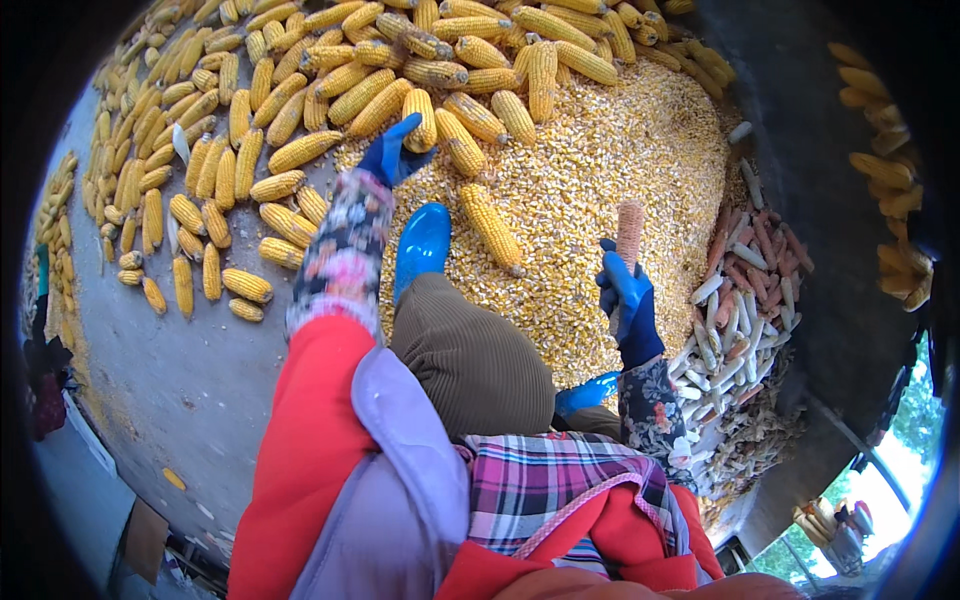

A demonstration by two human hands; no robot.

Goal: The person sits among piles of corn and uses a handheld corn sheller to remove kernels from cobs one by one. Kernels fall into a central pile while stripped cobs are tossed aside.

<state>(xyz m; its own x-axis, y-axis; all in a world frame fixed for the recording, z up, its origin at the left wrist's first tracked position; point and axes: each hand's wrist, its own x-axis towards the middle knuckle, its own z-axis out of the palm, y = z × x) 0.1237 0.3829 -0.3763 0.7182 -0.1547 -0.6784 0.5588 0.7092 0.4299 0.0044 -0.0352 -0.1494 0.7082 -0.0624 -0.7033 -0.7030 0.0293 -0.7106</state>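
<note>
My left hand point(392, 155), in a blue glove, is at the near edge of the corn heap. Its fingers and thumb close round the lower end of a yellow ear of corn point(421, 116). On the right, above the loose kernels, my gloved right hand point(627, 290) is wrapped round a stripped corncob point(629, 228). That cob is bare and pinkish, and it stands upright out of the fist. Between the hands, a full ear of corn point(490, 228) lies on the pile of loose kernels point(590, 170).
Many unshelled ears point(285, 110) spread over the grey floor point(190, 380) at the left and back. Stripped white and reddish cobs point(745, 300) are heaped at the right, beside a dark wall point(850, 300). My blue boot point(422, 245) is among the kernels.
</note>
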